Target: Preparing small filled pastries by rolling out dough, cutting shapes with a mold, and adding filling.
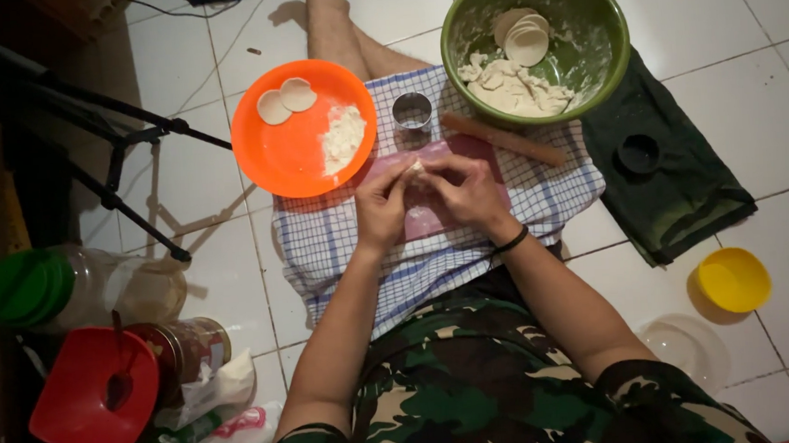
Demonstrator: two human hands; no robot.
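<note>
Head view: left hand (382,204) and right hand (465,188) meet at frame centre, fingertips of both pinched on a small dough piece (416,167) between them, above the pink board (430,212); neither hand is nearer.

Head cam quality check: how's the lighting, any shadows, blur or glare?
Head view: bright over the white floor tiles, dark along the left edge; a tripod throws a hard shadow on the tiles; both hands pinching dough look slightly soft; mild sheen on the orange plate; the green bowl is sharp enough.
</note>
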